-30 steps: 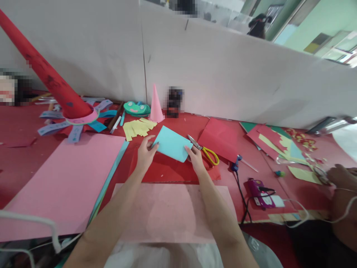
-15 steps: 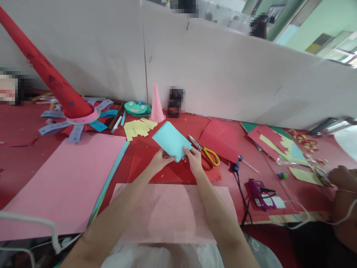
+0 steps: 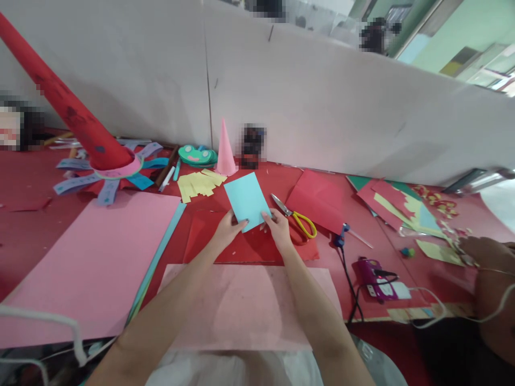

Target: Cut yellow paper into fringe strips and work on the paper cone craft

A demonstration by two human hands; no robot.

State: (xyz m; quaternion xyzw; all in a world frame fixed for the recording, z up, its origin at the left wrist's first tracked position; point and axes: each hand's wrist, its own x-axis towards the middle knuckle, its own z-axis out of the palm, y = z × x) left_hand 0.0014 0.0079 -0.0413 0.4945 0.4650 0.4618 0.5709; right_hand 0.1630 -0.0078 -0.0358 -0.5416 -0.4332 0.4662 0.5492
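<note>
Between my two hands I hold a light blue sheet of paper (image 3: 247, 199) above the red table. My left hand (image 3: 228, 229) pinches its lower left corner, thumb on top. On its lower right edge, my right hand (image 3: 277, 225) grips with the thumb in front and the fingers behind. Just right of the sheet lie yellow-handled scissors (image 3: 300, 221), blades half toward the paper. Under my hands is a red paper sheet (image 3: 205, 241), and nearer to me a pale pink sheet (image 3: 249, 305).
At the left stand a tall red paper cone (image 3: 80, 118) and a pile of large pink sheets (image 3: 104, 257). Behind are yellow strips (image 3: 199, 185), green frog cutouts (image 3: 197, 155) and a pink cone (image 3: 225, 153). At right, a purple power bank (image 3: 374, 279) and another person's hand (image 3: 486, 252).
The light blue sheet has turned clockwise and stands more upright in my hands. My hands have shifted slightly left. The other person's hand at the right has moved left.
</note>
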